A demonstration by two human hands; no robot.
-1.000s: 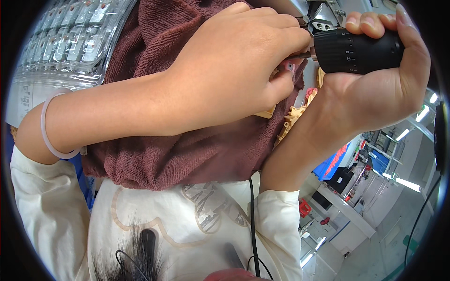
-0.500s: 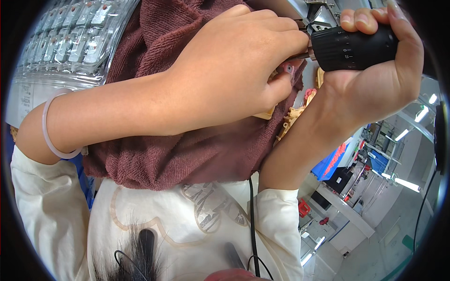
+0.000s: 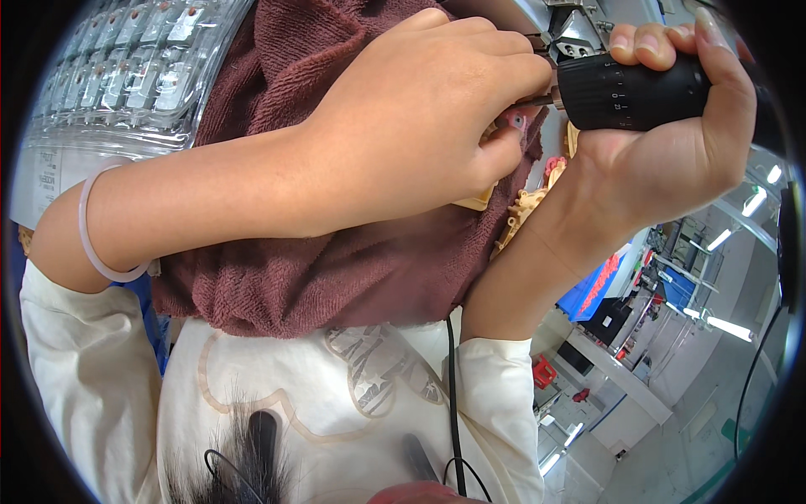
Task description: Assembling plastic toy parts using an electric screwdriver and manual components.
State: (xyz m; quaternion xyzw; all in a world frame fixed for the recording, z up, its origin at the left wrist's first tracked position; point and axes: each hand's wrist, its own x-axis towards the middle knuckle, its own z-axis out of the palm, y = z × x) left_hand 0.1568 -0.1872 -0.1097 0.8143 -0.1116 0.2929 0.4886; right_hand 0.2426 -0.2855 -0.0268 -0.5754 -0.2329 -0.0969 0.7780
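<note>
My right hand (image 3: 684, 160) is wrapped round a black electric screwdriver (image 3: 630, 97) with a ribbed collar. The tool lies nearly level and its bit points left, toward my left hand's fingertips. Bent over a small part, my left hand (image 3: 437, 109) has its thumb and fingers closed on it. Between them shows a bit of pink plastic (image 3: 517, 123); most of that part is hidden by the hand. Below the palm, a yellow plastic piece (image 3: 478, 202) peeks out above the maroon towel (image 3: 369, 277). Whether the bit touches a screw cannot be seen.
Clear plastic trays (image 3: 126, 76) with several grey parts stand at the far left. Beige plastic parts (image 3: 522, 210) lie beside my right forearm. A metal fixture (image 3: 573, 38) stands behind the screwdriver. Off to the right, a blue bin (image 3: 588, 290) holds pinkish-red pieces.
The screwdriver has turned slightly, its rear end now showing farther right past my right hand. My right fingers have shifted a little on it. My left hand has hardly moved.
</note>
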